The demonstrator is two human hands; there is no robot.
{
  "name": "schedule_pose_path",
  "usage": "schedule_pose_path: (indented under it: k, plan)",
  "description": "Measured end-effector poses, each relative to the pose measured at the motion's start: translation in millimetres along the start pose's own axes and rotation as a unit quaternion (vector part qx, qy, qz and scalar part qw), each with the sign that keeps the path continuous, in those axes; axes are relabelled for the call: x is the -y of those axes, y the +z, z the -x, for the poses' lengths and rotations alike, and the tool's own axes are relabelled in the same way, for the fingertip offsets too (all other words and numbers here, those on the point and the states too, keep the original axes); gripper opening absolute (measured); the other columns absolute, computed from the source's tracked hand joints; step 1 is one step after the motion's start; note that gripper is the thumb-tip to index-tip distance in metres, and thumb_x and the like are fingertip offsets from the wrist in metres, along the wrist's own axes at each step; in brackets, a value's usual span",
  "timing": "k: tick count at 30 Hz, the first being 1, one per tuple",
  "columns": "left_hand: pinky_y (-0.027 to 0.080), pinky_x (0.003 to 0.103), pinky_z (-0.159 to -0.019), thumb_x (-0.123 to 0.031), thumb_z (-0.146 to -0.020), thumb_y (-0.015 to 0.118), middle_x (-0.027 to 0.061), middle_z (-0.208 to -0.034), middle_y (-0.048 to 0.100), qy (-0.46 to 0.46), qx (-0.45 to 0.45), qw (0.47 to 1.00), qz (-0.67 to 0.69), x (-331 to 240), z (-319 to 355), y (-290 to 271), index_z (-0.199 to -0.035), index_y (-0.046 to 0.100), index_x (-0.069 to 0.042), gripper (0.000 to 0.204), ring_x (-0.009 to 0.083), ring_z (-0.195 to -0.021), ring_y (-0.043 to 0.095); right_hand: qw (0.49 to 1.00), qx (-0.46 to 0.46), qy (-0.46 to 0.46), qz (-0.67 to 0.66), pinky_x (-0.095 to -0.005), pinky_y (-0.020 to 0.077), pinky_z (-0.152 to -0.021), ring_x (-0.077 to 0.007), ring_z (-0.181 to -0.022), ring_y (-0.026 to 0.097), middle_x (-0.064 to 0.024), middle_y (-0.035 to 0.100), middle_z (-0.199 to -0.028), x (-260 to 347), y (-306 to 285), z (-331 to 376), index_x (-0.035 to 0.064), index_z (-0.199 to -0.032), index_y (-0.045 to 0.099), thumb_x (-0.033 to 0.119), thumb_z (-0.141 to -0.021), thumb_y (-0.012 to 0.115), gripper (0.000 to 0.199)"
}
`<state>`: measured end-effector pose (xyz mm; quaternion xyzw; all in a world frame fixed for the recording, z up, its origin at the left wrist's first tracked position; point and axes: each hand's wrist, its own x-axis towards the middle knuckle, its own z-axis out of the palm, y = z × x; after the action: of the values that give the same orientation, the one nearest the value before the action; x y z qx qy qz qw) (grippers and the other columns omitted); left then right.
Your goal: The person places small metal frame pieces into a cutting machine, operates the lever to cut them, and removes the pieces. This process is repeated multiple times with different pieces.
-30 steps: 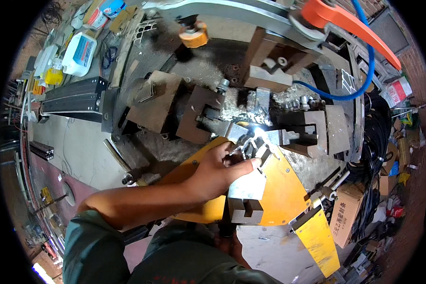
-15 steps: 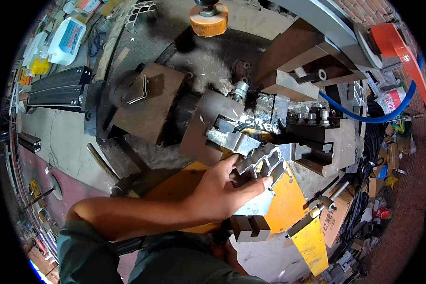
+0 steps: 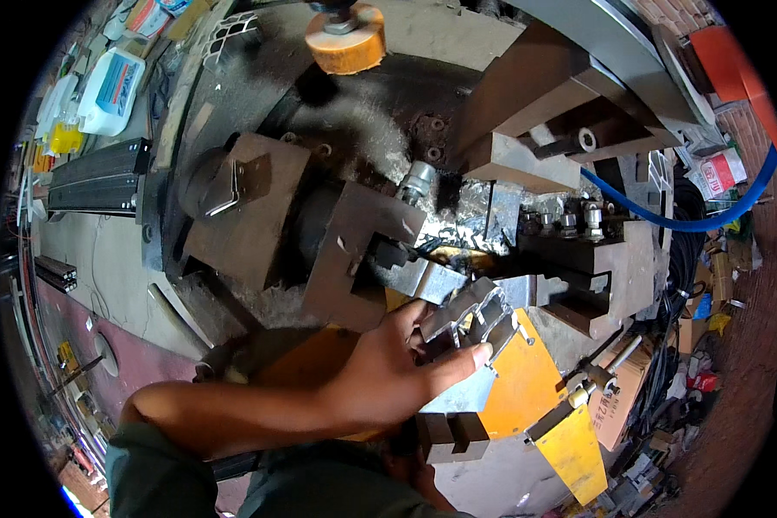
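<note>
1. Leftmost, at the upper left rim, a white plastic jug (image 3: 112, 82) with a blue label lies among clutter, and a small yellow container (image 3: 65, 138) sits just below it.
2. Below those, a long black ribbed bar (image 3: 95, 177) lies across the grey counter (image 3: 104, 259).
3. Next, the left forearm comes in from the lower left, out of a dark green sleeve (image 3: 147, 475), and runs rightward across the yellow machine guard (image 3: 527, 397).
4. At its end, the left hand (image 3: 388, 375) is palm down, with the thumb stretched up toward the dark steel clamp block (image 3: 354, 250) and the index finger (image 3: 457, 361) stretched right.
5. Its grip is loosely closed on a short piece of silver aluminium profile (image 3: 475, 315), fingers curled over the near end; the profile lies in front of the steel blocks, just above the yellow guard.
6. Overhead, an orange disc (image 3: 347, 39) hangs at the top centre.
7. Only a little of the right hand (image 3: 410, 470) shows, low at the bottom edge beneath the guard; whether it is open or closed cannot be told.
8. Rightward, a blue hose (image 3: 691, 220) curves past a white packet with a red label (image 3: 721, 173).
9. Lower right, a brown cardboard box (image 3: 617, 401) with dark print stands beside the guard.
</note>
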<state>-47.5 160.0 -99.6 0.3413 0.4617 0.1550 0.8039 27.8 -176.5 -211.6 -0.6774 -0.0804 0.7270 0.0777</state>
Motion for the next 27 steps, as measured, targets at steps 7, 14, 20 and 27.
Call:
schedule_pose_path:
  k: [7,14,20,27]
  plan:
    - [0.044,0.029,-0.069,-0.043,-0.087,0.076,0.0048,-0.088,0.063,0.007,0.009,1.000,-0.005,-2,-1,1,-0.108,0.064,0.000,0.050,0.0117,-0.078,0.055,0.983,0.044,-0.172,-0.042,-0.0436,0.0406,-0.113,-0.0270,-0.136,0.047,-0.0138,0.049,-0.147,-16,-2,-24,0.0089,-0.150,0.036,0.035,-0.099,0.056,0.061]
    - [0.045,0.022,-0.070,-0.027,-0.092,0.077,-0.0014,-0.093,0.064,-0.018,0.016,1.000,0.020,-1,2,-3,-0.114,0.062,0.000,0.038,0.0027,-0.081,0.053,0.883,0.042,-0.033,-0.466,-0.0427,0.0416,-0.111,-0.0271,-0.131,0.050,-0.0136,0.053,-0.140,-40,-6,-47,0.0091,-0.146,0.041,0.019,-0.099,0.057,0.051]
    - [0.044,0.023,-0.069,-0.029,-0.092,0.077,-0.0006,-0.093,0.064,-0.021,0.020,0.999,0.018,1,-1,-3,-0.114,0.061,0.000,0.040,0.0034,-0.081,0.053,0.955,0.021,-0.074,-0.286,-0.0424,0.0413,-0.112,-0.0260,-0.130,0.053,-0.0138,0.054,-0.141,61,5,-4,0.0083,-0.147,0.040,0.022,-0.091,0.069,0.064]
    - [0.049,0.025,-0.077,-0.030,-0.092,0.079,0.0044,-0.097,0.066,-0.030,-0.014,0.999,0.027,-2,0,3,-0.114,0.060,0.001,0.042,0.0089,-0.090,0.060,0.949,0.053,-0.110,-0.292,-0.0422,0.0432,-0.108,-0.0254,-0.127,0.054,-0.0140,0.056,-0.137,28,3,-23,0.0063,-0.143,0.043,0.026,-0.085,0.075,0.069]
